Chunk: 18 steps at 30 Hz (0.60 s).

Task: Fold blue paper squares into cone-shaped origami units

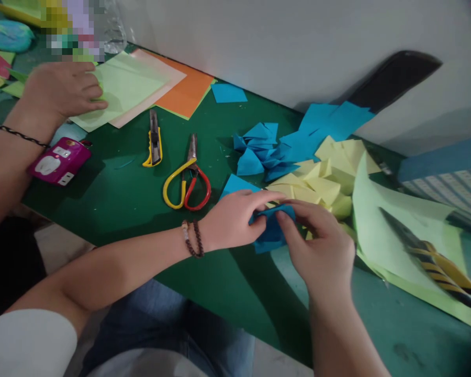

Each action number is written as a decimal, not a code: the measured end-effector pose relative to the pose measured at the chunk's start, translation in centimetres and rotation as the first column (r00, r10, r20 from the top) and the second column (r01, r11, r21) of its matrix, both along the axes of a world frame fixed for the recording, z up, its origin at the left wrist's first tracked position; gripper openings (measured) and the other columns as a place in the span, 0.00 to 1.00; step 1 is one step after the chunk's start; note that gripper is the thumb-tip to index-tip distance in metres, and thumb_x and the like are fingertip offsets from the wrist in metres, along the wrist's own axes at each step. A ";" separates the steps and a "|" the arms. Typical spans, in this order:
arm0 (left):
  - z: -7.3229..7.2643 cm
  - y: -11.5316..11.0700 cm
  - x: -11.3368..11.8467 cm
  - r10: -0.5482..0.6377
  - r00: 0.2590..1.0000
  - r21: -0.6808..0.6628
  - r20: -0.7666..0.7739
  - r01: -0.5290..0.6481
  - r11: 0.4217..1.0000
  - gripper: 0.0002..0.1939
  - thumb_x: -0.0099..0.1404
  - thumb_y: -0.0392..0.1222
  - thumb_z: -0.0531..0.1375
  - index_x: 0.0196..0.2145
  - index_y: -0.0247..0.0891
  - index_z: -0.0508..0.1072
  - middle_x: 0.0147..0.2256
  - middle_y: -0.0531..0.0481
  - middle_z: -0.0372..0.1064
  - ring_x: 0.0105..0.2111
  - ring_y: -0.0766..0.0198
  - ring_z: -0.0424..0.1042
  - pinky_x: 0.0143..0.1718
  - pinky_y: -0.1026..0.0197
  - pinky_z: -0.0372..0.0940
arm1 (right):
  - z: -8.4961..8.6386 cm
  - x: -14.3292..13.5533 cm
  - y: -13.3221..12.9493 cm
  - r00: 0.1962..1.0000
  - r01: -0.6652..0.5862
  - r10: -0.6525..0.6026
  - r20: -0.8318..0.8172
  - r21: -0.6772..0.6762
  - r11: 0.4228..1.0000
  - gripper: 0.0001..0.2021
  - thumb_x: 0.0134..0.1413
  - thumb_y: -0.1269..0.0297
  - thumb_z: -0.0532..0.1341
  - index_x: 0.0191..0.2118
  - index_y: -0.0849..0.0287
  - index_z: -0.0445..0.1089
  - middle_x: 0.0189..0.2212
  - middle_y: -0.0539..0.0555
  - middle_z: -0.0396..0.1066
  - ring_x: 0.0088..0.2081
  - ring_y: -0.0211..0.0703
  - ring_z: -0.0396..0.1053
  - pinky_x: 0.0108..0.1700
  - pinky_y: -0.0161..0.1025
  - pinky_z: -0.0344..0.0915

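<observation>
Between my two hands is a piece of blue paper (270,234), partly folded along its upper edge. My left hand (235,217), wearing beaded bracelets, pinches its left side. The thumb and fingers of my right hand (324,238) close on its right upper edge. Part of the paper is hidden behind my fingers. Another flat blue sheet (239,184) lies just beyond my left hand. Past my right hand sits a heap of folded yellow paper pieces (317,180), and beside it a cluster of folded blue paper pieces (259,149).
Scissors (191,180) with yellow and red handles and a yellow cutter (154,141) lie left of centre. Black-and-yellow scissors (427,254) rest on light green paper (380,209) at right. A co-worker's hand (68,89) touches stacked sheets (129,86) near a purple power adapter (60,161).
</observation>
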State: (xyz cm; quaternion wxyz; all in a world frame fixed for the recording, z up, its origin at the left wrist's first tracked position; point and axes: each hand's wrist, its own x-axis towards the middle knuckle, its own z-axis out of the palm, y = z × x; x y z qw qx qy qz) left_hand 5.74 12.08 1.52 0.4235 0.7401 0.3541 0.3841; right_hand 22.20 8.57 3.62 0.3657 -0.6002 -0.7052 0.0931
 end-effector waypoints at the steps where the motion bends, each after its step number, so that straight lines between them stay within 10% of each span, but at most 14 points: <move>1: 0.0 0.0 0.0 -0.001 1.000 -0.024 -0.001 0.001 1.000 0.25 0.59 0.32 0.58 0.55 0.40 0.70 0.46 0.46 0.75 0.43 0.58 0.75 0.47 0.57 0.68 | 0.0 0.0 0.0 0.999 0.007 -0.008 -0.031 -0.033 0.999 0.04 0.55 0.63 0.63 0.36 0.55 0.74 0.35 0.54 0.77 0.35 0.46 0.75 0.37 0.43 0.74; 13: 0.1 0.4 -0.1 -0.048 0.996 -0.361 0.072 0.071 0.930 0.27 0.55 0.27 0.56 0.53 0.35 0.71 0.32 0.49 0.77 0.30 0.62 0.76 0.30 0.64 0.68 | 0.0 -0.1 -0.1 0.994 0.057 -0.072 -0.082 -0.172 0.983 0.09 0.53 0.57 0.63 0.35 0.56 0.73 0.30 0.53 0.76 0.29 0.44 0.74 0.27 0.38 0.71; 18: -0.3 0.5 0.1 0.001 0.989 -0.428 0.149 0.064 0.901 0.30 0.53 0.25 0.56 0.55 0.33 0.69 0.41 0.42 0.76 0.33 0.61 0.77 0.30 0.65 0.70 | 0.1 -0.1 0.1 0.987 0.079 -0.111 -0.119 -0.249 0.965 0.10 0.50 0.55 0.64 0.32 0.56 0.72 0.27 0.53 0.75 0.26 0.43 0.73 0.24 0.37 0.68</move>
